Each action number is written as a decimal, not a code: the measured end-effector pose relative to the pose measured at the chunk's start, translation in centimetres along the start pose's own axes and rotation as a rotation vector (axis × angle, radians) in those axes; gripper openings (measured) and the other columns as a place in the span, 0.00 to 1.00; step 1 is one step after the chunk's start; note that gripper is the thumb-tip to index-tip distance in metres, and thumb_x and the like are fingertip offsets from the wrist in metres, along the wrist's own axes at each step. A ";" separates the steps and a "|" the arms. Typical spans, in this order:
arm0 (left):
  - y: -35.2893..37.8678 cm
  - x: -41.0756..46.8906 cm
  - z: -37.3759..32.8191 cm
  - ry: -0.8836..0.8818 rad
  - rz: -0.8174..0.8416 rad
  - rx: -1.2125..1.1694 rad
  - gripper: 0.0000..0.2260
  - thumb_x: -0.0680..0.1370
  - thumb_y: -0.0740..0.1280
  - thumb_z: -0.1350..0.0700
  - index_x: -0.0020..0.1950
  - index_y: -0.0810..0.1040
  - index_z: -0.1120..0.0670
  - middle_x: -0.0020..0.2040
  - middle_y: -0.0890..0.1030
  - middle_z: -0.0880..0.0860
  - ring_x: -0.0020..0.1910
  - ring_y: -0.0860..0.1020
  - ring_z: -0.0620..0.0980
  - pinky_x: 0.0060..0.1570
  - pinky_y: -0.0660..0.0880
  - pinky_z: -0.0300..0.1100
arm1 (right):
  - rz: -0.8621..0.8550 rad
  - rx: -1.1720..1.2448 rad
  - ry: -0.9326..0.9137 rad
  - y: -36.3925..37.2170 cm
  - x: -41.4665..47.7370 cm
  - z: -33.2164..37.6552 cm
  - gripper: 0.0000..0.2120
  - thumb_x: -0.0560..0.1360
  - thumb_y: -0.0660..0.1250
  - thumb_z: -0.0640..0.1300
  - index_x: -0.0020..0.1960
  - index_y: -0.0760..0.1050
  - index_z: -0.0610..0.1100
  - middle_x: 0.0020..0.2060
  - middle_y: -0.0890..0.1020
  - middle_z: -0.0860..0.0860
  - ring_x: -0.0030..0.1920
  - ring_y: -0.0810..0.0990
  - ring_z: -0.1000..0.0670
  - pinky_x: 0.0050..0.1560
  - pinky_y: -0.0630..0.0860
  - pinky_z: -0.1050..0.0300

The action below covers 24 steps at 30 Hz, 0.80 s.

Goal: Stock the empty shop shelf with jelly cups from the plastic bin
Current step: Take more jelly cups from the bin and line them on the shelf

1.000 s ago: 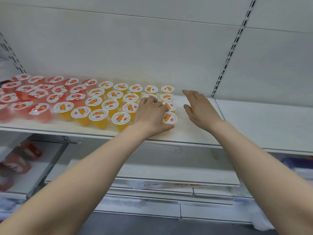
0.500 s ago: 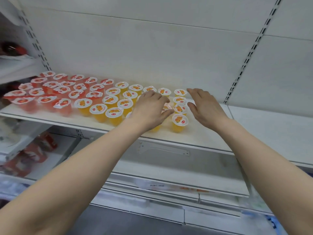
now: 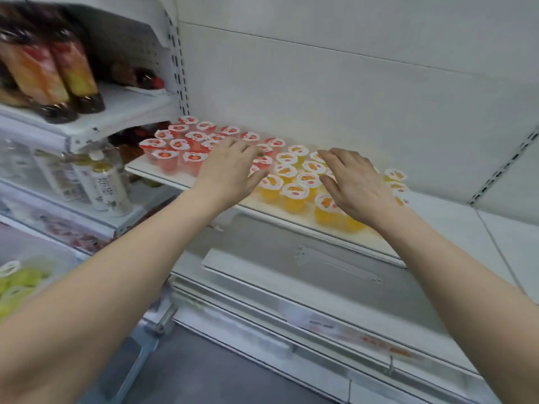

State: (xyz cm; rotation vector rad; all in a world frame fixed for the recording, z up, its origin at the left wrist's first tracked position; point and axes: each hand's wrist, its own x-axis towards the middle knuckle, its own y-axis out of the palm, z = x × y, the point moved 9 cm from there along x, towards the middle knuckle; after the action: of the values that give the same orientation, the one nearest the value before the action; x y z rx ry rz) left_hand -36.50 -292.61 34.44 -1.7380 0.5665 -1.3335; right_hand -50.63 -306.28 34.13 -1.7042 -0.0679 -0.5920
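Observation:
Rows of jelly cups stand on the white shelf (image 3: 455,225): red ones (image 3: 169,158) at the left, orange ones (image 3: 294,193) in the middle and right. My left hand (image 3: 230,170) hovers palm down over the seam between red and orange cups, fingers spread, holding nothing. My right hand (image 3: 357,182) lies flat over the orange cups at the right end of the rows, fingers apart, covering a few of them. The bin (image 3: 32,275) with green jelly cups shows at the lower left edge.
Bottled drinks (image 3: 49,74) stand on an upper shelf at the left, and clear bottles (image 3: 105,182) stand below them. White lower shelves (image 3: 320,287) jut out beneath the jelly shelf. The right part of the jelly shelf is bare white board.
The view has swung left and down, bringing in the bottle shelves and the bin. My left hand has slid left from the orange cups toward the red ones, and my right hand now covers orange cups.

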 end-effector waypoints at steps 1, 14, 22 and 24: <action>-0.8 -1.2 2.1 -0.021 -0.001 0.008 0.23 0.77 0.58 0.40 0.59 0.79 0.55 0.54 0.81 0.56 0.55 0.75 0.59 0.58 0.70 0.52 | -0.011 0.006 -0.021 0.2 0.9 2.2 0.23 0.80 0.58 0.50 0.71 0.68 0.40 0.63 0.75 0.40 0.62 0.74 0.37 0.61 0.70 0.43; -9.0 -22.4 30.5 -0.338 0.040 0.100 0.19 0.77 0.63 0.44 0.60 0.78 0.55 0.55 0.80 0.55 0.56 0.74 0.59 0.59 0.69 0.50 | -0.013 0.208 -0.331 7.4 10.4 35.7 0.26 0.79 0.53 0.51 0.71 0.68 0.37 0.63 0.75 0.39 0.60 0.74 0.37 0.60 0.71 0.43; -10.2 -38.6 42.8 -0.670 0.114 0.107 0.16 0.78 0.67 0.48 0.61 0.78 0.56 0.55 0.80 0.55 0.58 0.74 0.58 0.60 0.68 0.49 | 0.081 0.396 -0.527 14.4 12.8 54.1 0.24 0.79 0.57 0.49 0.69 0.71 0.36 0.61 0.77 0.38 0.58 0.76 0.37 0.60 0.70 0.45; -10.2 -42.0 44.3 -0.764 0.117 0.101 0.15 0.78 0.67 0.49 0.61 0.78 0.55 0.55 0.79 0.54 0.59 0.73 0.57 0.59 0.69 0.49 | 0.131 0.435 -0.588 16.1 12.8 57.4 0.24 0.79 0.55 0.50 0.69 0.71 0.36 0.60 0.77 0.39 0.58 0.76 0.38 0.60 0.71 0.45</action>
State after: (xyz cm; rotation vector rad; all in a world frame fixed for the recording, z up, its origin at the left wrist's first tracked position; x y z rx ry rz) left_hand -10.35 -239.32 16.85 -1.9181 0.1534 -0.5250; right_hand -13.85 -259.94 19.21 -1.3907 -0.4665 0.0419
